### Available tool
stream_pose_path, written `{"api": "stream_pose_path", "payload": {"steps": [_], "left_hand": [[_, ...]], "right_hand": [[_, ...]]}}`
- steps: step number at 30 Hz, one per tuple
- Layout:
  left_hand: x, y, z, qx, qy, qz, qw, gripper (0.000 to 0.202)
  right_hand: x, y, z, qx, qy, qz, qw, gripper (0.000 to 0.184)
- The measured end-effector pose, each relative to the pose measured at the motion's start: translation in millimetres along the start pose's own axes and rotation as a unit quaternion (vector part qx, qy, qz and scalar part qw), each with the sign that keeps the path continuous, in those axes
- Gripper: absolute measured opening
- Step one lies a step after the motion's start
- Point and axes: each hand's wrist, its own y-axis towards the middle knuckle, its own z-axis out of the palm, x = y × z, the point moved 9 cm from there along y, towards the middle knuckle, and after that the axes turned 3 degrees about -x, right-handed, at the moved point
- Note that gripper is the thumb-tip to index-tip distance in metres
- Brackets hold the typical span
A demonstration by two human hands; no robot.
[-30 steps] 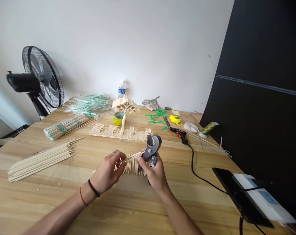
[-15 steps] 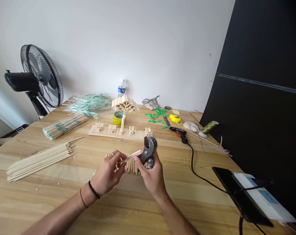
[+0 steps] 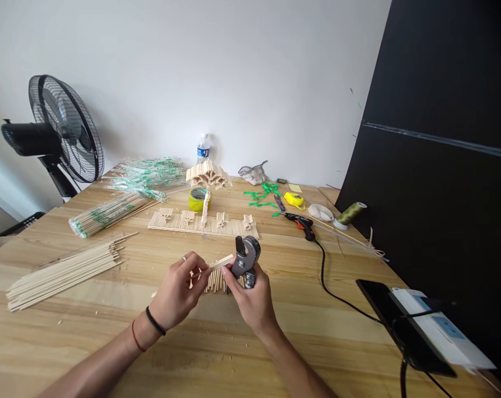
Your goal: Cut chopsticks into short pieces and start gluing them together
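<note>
My left hand [image 3: 179,293] pinches a thin wooden stick [image 3: 217,263] that points right toward the cutter. My right hand [image 3: 250,298] is wrapped round the handles of a grey cutter [image 3: 245,257], whose jaws sit at the stick's right end. Under both hands lies a small pile of short cut sticks [image 3: 217,281] on the wooden table [image 3: 109,337].
A loose heap of long sticks [image 3: 63,271] lies at the left, a wrapped bundle [image 3: 105,213] behind it. A stick-built mat with small pieces [image 3: 203,223], yellow tape roll [image 3: 198,199], glue gun [image 3: 301,224] with cord, thread spool [image 3: 350,213], fan [image 3: 59,132] and phone [image 3: 393,320] surround.
The cutter has come down and left toward the stick, and its jaws have closed in on the stick's end. Both hands stayed over the pile of cut pieces.
</note>
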Motion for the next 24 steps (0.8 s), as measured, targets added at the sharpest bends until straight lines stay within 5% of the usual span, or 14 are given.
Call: {"api": "stream_pose_path", "payload": {"steps": [10,24], "left_hand": [[8,4,-9.2,0.000,-0.037,-0.061,0.997,0.024],[15,5,-3.8,-0.006,0.012,-0.044,0.999,0.019]], "right_hand": [[-20,11,-12,-0.027,0.088,0.060,0.994,0.026],[-8,11,-10,0.005,-0.006,0.028,1.000,0.024]]}}
